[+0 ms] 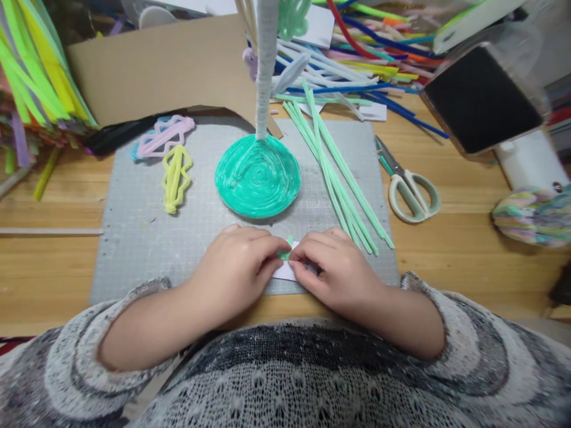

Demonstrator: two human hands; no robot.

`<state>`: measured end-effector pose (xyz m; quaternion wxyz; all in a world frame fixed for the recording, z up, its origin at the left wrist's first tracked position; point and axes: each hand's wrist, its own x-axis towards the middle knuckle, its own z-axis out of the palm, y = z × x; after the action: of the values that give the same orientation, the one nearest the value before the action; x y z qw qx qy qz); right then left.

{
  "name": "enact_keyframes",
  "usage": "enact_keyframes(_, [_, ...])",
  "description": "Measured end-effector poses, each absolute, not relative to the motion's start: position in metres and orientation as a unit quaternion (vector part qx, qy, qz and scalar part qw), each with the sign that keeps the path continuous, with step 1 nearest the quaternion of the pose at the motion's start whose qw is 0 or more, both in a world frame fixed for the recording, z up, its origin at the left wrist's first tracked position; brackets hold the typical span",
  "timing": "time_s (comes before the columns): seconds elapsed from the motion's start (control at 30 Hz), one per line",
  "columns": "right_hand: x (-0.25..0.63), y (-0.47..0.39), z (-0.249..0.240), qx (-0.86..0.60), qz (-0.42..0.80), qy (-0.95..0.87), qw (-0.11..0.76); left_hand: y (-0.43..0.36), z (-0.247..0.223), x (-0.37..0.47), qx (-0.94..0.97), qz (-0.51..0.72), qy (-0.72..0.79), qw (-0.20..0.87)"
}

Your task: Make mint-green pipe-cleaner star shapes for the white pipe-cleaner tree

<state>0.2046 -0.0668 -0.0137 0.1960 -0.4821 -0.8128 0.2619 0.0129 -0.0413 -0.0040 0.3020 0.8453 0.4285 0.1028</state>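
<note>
My left hand [243,258] and my right hand [336,264] meet at the front edge of the grey cutting mat [205,238]. Fingers of both hands pinch a small green piece [284,254] between them, mostly hidden by the fingertips. Beneath it lies a white paper [284,271]. Just behind my hands is a round green coiled base [259,178] with a white wrapped stem [265,71] rising from it. Several mint green pipe cleaners [339,178] lie at the mat's right side.
Scissors [408,187] rest right of the mat. Yellow [177,178] and lilac [165,138] zigzag pieces lie at its left. A cardboard piece [165,68], colourful pipe cleaners [352,59] and a dark-screened phone [484,98] are farther back.
</note>
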Motion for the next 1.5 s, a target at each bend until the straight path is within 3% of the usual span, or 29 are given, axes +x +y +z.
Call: enact_keyframes(1.5, [0.2038, -0.0671, -0.0116, -0.485, 0.254, -0.817, 0.183, -0.0374, -0.0040, 0.0123, 0.854, 0.098, 0.416, 0.297])
